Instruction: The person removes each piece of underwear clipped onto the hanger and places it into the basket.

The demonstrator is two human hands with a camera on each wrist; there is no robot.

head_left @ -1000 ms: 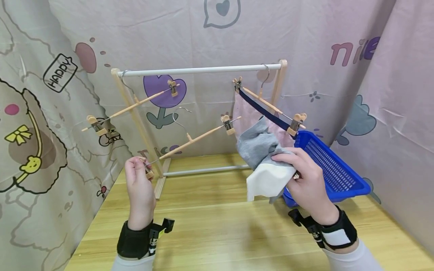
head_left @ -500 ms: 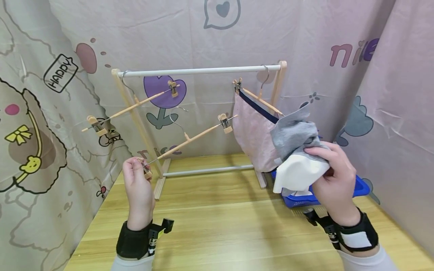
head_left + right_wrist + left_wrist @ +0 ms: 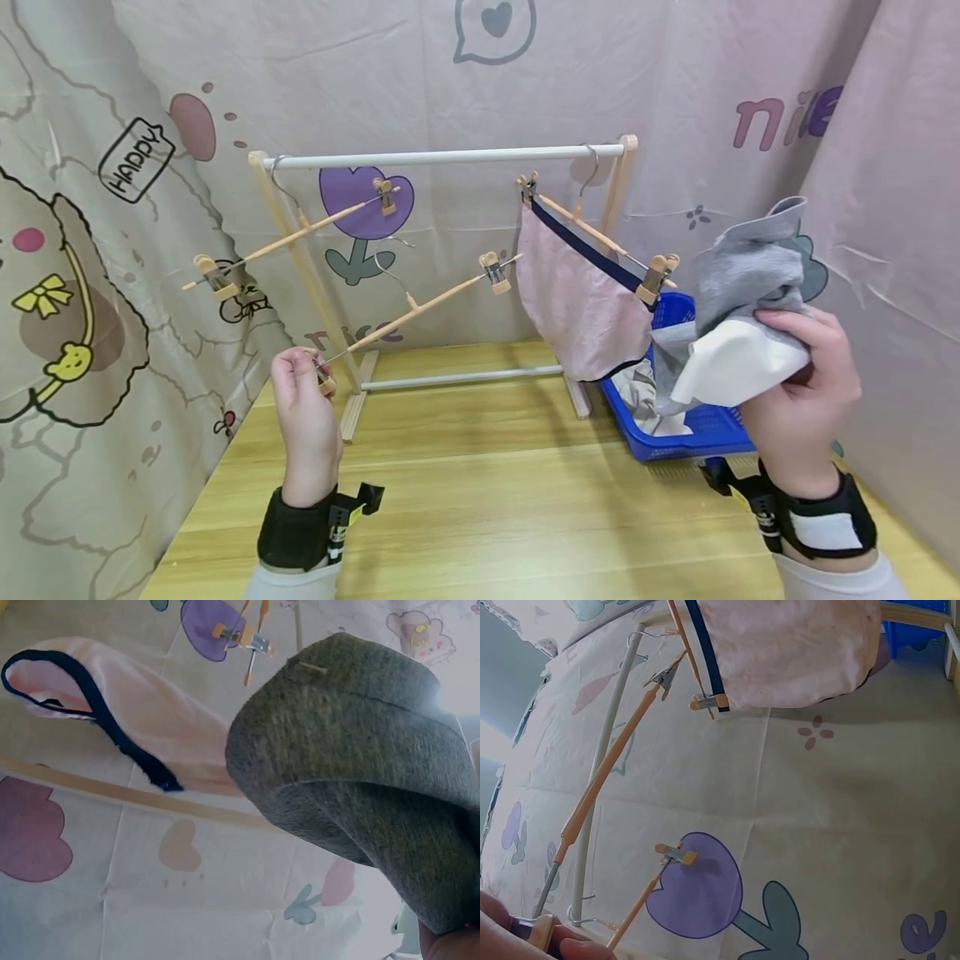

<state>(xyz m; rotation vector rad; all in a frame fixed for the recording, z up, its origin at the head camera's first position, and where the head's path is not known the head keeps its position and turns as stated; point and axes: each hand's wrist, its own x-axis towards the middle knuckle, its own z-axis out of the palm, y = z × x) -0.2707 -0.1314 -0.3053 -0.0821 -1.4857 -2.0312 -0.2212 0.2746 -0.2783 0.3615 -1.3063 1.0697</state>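
Note:
At the left, my left hand (image 3: 306,417) grips the lower clip of a wooden clip hanger (image 3: 412,312). The hanger slants up to the right with its hook free, and its far clip (image 3: 495,273) holds nothing. Over on the right, my right hand (image 3: 806,400) pinches a bunched grey garment (image 3: 750,275) with a white part hanging below the fingers. Its grey fabric (image 3: 345,750) fills much of the right wrist view. Pink underpants (image 3: 577,308) with navy trim hang by two clips from another hanger on the rack's right side.
A wooden rack with a white top bar (image 3: 442,156) stands on the table (image 3: 465,517). On its left hangs a bare clip hanger (image 3: 300,232). Behind the grey garment, a blue basket (image 3: 675,450) holds pale cloth (image 3: 645,404). Printed curtains surround the table.
My right hand has carried the grey garment rightward, away from the hanging underpants, which now show fully. The left hand and its hanger have barely moved.

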